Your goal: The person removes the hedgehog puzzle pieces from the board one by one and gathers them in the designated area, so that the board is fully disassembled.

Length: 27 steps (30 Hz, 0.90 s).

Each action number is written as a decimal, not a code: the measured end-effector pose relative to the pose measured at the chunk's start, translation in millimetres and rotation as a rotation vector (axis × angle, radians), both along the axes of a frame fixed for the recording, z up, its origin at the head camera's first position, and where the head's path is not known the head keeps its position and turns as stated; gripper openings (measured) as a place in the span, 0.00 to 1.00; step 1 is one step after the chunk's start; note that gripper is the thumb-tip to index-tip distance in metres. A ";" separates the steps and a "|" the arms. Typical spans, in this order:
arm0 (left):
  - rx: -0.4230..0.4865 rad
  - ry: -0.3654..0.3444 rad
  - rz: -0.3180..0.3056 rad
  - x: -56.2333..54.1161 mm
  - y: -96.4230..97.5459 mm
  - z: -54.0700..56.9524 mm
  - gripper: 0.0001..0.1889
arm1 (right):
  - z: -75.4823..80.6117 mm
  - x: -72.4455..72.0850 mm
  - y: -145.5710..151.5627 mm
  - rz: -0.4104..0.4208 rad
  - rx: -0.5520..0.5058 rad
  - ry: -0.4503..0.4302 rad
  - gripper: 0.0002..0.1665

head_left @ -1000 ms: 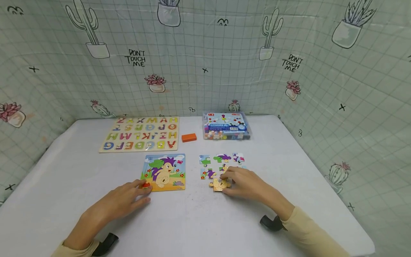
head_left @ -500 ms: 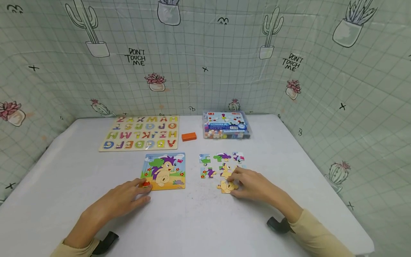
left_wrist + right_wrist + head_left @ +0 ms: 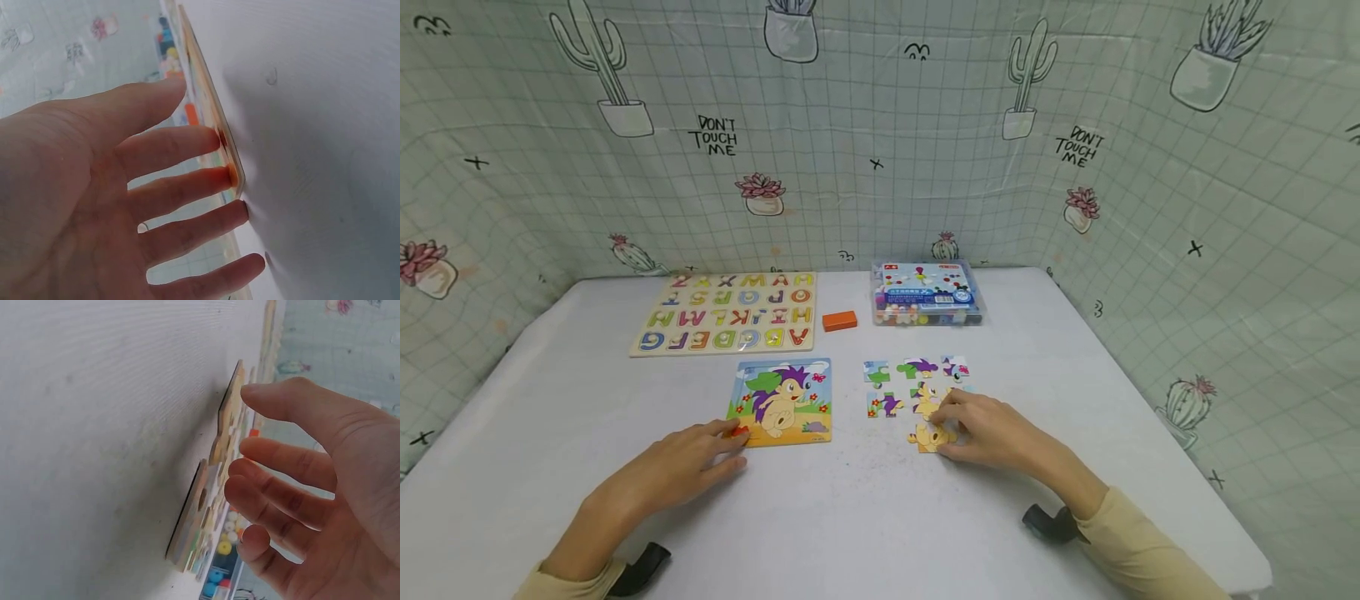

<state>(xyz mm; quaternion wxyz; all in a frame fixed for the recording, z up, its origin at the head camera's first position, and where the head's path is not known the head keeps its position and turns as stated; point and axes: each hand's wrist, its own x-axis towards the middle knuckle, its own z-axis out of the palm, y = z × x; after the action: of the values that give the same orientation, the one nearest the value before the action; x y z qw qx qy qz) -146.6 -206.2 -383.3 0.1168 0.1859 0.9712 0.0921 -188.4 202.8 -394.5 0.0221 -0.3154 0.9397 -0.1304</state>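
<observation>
My left hand [image 3: 662, 471] rests with spread fingers at the front left corner of the hedgehog puzzle board [image 3: 778, 404]. In the left wrist view two fingertips touch the board's edge [image 3: 215, 112]. With thumb and fingers, my right hand [image 3: 1000, 429] holds a tan puzzle piece [image 3: 927, 439] at its right side, low over the table. Behind it lie loose hedgehog pieces, among them a purple and green piece [image 3: 917, 368], a leaf piece [image 3: 876, 372] and a piece with red flowers [image 3: 884, 405]. The right hand partly hides the pieces on that side.
An alphabet board [image 3: 726, 315] lies at the back left. An orange block [image 3: 839, 321] sits between it and a clear plastic box [image 3: 927, 293] of colourful beads. A printed cloth [image 3: 850, 125] hangs behind the white table [image 3: 842, 533].
My right hand has slid the tan piece a little to the right and towards me, then stopped. More of the piece behind it shows now. My left hand has stayed on the board.
</observation>
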 end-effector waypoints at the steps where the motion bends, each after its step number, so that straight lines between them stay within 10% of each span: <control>1: 0.003 0.001 0.000 -0.3 -1.0 -0.3 0.25 | 0.6 -0.3 -1.6 0.005 -0.002 0.008 0.18; 17: 0.014 0.110 -0.051 6.0 -10.8 -8.3 0.25 | 5.0 -12.6 -78.2 0.115 0.029 0.016 0.17; 27: 0.086 -0.042 -0.052 9.9 -18.3 -4.0 0.29 | 5.5 -23.4 -147.9 0.209 0.046 0.028 0.17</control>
<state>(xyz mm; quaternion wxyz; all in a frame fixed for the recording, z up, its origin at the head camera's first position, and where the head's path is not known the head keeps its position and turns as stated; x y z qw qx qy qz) -136.7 -224.5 -387.3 0.1315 0.2137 0.9586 0.1345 -211.8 54.9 -389.0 0.0297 -0.4127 0.9047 -0.1013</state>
